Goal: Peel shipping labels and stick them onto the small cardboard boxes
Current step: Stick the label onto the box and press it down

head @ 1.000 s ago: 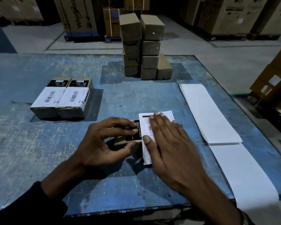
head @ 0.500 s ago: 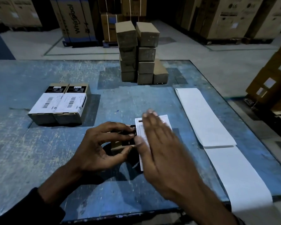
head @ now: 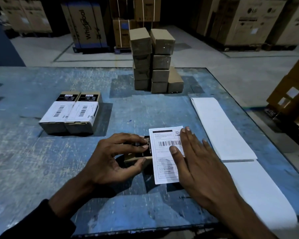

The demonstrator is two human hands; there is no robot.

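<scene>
A small cardboard box with a black printed top lies near the front middle of the blue table. My left hand grips its left end between fingers and thumb. A white shipping label with a barcode covers the box's right part and hangs over its edges. My right hand lies flat, fingers apart, on the label's right side. Two labelled boxes sit side by side at the left. A stack of plain boxes stands at the back.
A long white strip of label backing paper runs along the table's right side and hangs over the front edge. The table's right edge drops to the warehouse floor. Large cartons stand on the floor beyond the table.
My right hand has slid to the right across the label, uncovering the barcode and most of the print. My left hand has kept its grip on the box.
</scene>
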